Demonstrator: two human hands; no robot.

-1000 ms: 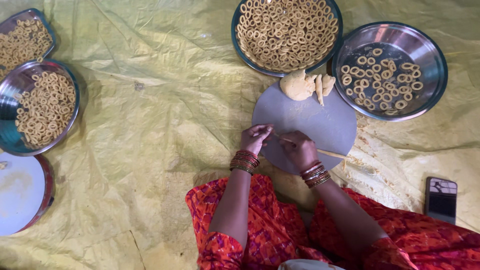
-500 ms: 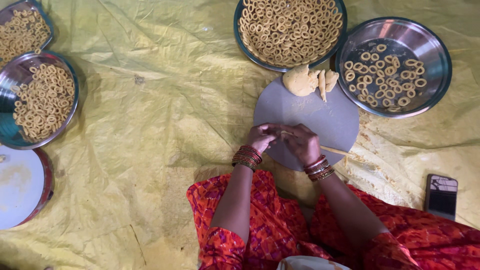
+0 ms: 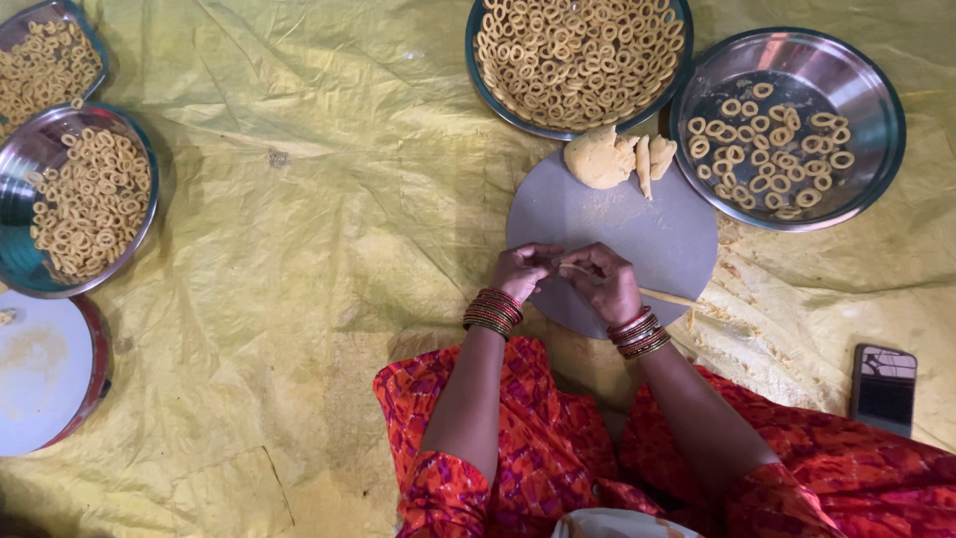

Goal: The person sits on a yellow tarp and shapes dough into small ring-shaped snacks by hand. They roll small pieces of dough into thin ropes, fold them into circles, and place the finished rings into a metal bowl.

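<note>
My left hand (image 3: 522, 272) and my right hand (image 3: 602, 282) meet over the near edge of a round grey board (image 3: 637, 234). Both pinch a thin strip of pale dough (image 3: 570, 267) between the fingertips. A thin rolled dough stick (image 3: 669, 297) trails out to the right from under my right hand. At the board's far edge lies a lump of dough (image 3: 597, 159) with two smaller pieces (image 3: 651, 159) beside it. Red bangles are on both wrists.
A full plate of dough rings (image 3: 578, 55) stands beyond the board, a steel bowl (image 3: 797, 199) with several rings at right. Two more plates of rings (image 3: 85, 204) and a white round board (image 3: 40, 369) lie at left. A phone (image 3: 884, 387) rests at right on the yellow sheet.
My hands have closed together over the board's near edge, working the dough strip. The view shifted slightly; nothing else moved.
</note>
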